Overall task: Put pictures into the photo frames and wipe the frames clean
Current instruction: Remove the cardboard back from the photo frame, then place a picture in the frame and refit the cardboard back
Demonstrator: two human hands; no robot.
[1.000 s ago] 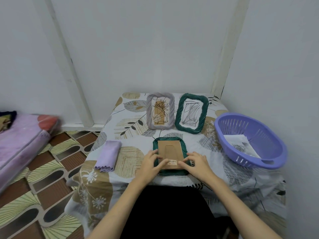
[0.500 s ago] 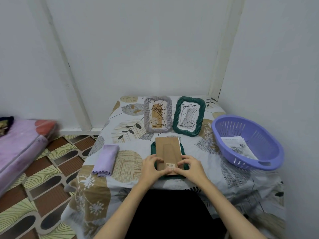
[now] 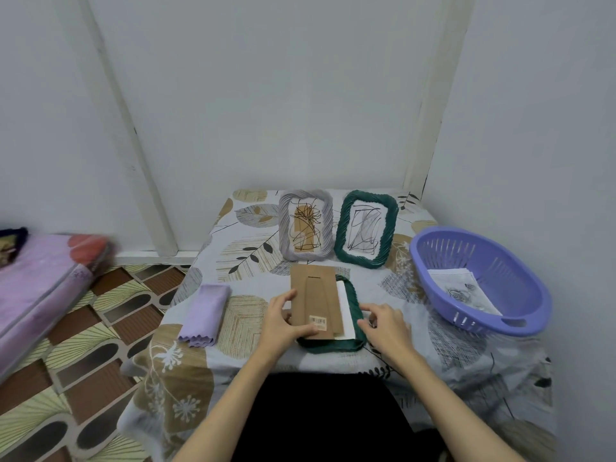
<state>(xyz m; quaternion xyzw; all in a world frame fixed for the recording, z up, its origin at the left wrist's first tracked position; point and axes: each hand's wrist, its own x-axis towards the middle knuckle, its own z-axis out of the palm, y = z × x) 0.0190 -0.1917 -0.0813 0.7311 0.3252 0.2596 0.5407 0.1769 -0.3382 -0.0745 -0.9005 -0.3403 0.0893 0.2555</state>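
Note:
A dark green photo frame [image 3: 353, 308] lies face down near the table's front edge. Its brown cardboard backing [image 3: 315, 298] is lifted and shifted left, baring a white sheet [image 3: 343, 308] underneath. My left hand [image 3: 283, 323] grips the backing's lower left edge, thumb on top near the barcode sticker. My right hand [image 3: 383, 325] touches the frame's right rim with curled fingers. Behind stand a grey frame [image 3: 306, 225] and a second green frame [image 3: 366, 228], each with a scribbled picture inside. A folded lilac cloth [image 3: 203, 315] lies to the left.
A purple plastic basket [image 3: 520, 301] with loose pictures [image 3: 463, 291] sits at the table's right, close to the wall. The table [image 3: 253, 261] has a leaf-patterned cloth. A pink mattress [image 3: 40, 288] lies on the patterned floor at the left.
The backing has come off the frame and slid left and up, uncovering the white sheet. My right hand has moved from the backing to the frame's right rim.

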